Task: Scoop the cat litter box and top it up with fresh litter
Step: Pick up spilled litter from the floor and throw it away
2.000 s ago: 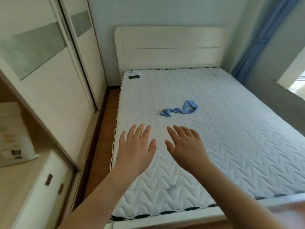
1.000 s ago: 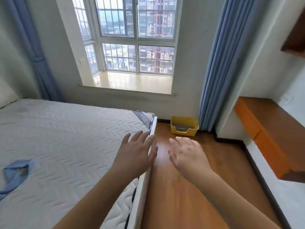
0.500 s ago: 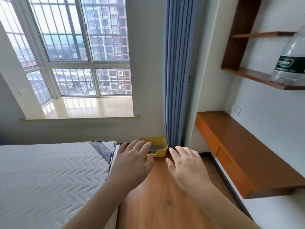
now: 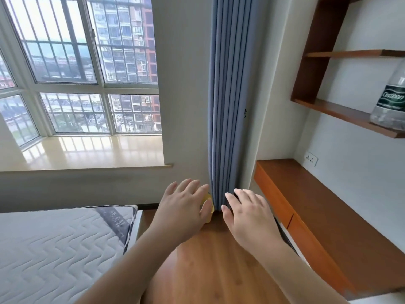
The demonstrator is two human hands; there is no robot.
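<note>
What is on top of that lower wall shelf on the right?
A clear plastic bottle with a dark green label stands on the lower shelf, at the picture's right edge. Its cap and right side are cut off by the frame, so anything further along the shelf cannot be seen.

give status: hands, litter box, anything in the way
Left hand, right hand open, empty. Litter box mostly hidden behind left hand, by curtain. Floor ahead shows no obstacle.

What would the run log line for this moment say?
stage: approaching litter box | left hand: open, empty | right hand: open, empty | yellow litter box: on floor by blue curtain, mostly hidden | scooping: not begun
</note>
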